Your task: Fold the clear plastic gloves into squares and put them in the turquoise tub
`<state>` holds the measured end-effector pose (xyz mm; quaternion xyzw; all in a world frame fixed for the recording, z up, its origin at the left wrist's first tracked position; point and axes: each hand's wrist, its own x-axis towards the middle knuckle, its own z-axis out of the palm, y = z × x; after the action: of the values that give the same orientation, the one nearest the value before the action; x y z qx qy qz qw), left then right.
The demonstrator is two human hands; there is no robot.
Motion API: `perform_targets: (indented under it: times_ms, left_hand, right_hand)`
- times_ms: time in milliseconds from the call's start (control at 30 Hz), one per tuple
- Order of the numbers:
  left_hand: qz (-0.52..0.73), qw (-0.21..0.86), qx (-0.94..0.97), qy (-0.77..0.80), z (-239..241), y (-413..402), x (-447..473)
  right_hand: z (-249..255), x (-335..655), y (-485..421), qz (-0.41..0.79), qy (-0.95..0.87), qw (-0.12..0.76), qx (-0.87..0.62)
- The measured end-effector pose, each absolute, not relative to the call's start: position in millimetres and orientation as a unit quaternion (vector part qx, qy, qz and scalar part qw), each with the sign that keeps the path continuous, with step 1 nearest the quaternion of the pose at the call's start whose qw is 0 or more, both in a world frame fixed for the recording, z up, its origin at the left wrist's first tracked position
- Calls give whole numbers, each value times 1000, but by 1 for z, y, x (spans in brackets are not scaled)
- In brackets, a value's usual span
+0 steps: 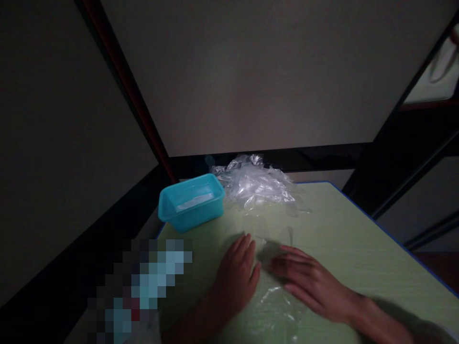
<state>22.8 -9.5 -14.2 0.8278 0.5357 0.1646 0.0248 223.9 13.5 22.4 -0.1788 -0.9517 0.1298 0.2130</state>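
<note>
A clear plastic bag (276,306) lies flat on the table, its outline hard to follow against the surface. My left hand (238,270) rests palm down at the bag's left side, fingers stretched forward and the thumb a little apart. From the right, my right hand (310,279) reaches over the bag with its fingers extended, slightly blurred at the tips. Neither hand appears to grip anything. Beyond them, a heap of crumpled clear plastic bags (256,184) sits at the table's far edge.
A turquoise plastic basket (195,217) with something pale and flat inside stands at the far left corner. The pale green table (344,234) has a blue edge. Panels rise behind it. A pixelated patch covers the lower left.
</note>
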Motion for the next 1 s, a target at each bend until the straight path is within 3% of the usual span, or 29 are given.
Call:
perform_targets:
  times_ms: [200,633,800,1000]
  left_hand:
    - [101,108,878,455,-16,-30,33]
    - [55,176,937,297,-1,-7,12]
    - [53,168,946,273,-1,1,3]
    - [54,156,948,273,3,1,1]
  right_hand:
    - [12,241,40,81,-910,282,-291]
    - [6,245,47,94,-937,164,-295]
    - [2,254,55,40,-938,121,-323]
    - [1,272,69,-26,-913,133,-384]
